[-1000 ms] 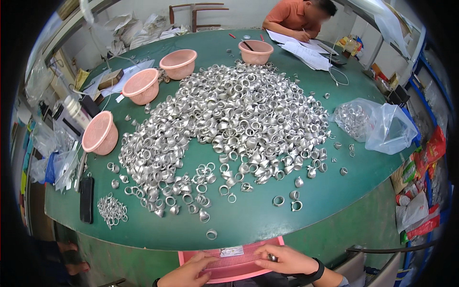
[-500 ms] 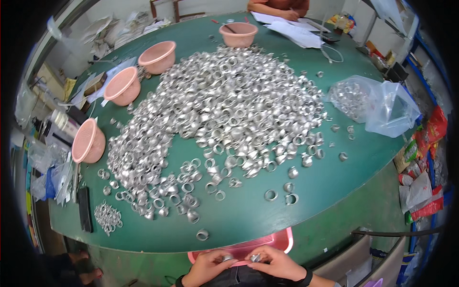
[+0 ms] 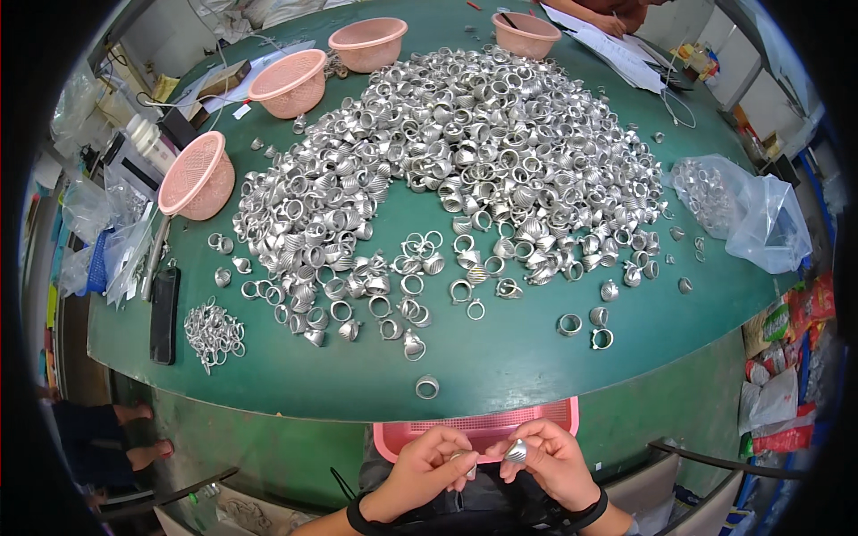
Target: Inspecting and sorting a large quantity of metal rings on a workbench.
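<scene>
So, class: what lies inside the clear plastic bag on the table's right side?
Silver rings show through the clear plastic bag; its crumpled right half hides whatever else is inside.

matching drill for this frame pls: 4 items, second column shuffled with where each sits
Items:
1. black phone
2. clear plastic bag
3. pink tray
4. small ribbed ring piece

Places:
A. in the right hand, at the fingertips
B. at the table's right edge
C. on the lap, below the table's near edge
D. near the table's left edge

Pairs: 1-D, 2-B, 3-C, 4-A
</scene>
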A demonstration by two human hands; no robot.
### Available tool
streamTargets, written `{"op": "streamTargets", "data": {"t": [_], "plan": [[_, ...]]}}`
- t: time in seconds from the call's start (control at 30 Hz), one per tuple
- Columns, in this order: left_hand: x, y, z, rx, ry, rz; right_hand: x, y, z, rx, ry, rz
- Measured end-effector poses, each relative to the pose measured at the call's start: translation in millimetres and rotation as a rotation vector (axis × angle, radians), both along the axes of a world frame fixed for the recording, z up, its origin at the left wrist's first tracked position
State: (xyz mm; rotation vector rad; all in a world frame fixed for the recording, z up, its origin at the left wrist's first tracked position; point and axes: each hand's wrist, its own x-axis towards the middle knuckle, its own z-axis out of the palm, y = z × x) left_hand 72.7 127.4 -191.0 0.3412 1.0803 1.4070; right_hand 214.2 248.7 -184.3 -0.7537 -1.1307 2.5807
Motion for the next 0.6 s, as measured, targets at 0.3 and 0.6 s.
{"op": "streamTargets", "data": {"t": [0.3, 0.6], "plan": [[-8.4, 12.4, 15.7, 0.132, 0.321, 0.140, -2.8, 5.9, -1.6, -0.293, 0.005, 0.028], [-22.8, 9.5, 14.3, 0.057, -0.213, -0.165, -10.0, 1.2, 2.6, -0.043, -0.017, -0.013]]}}
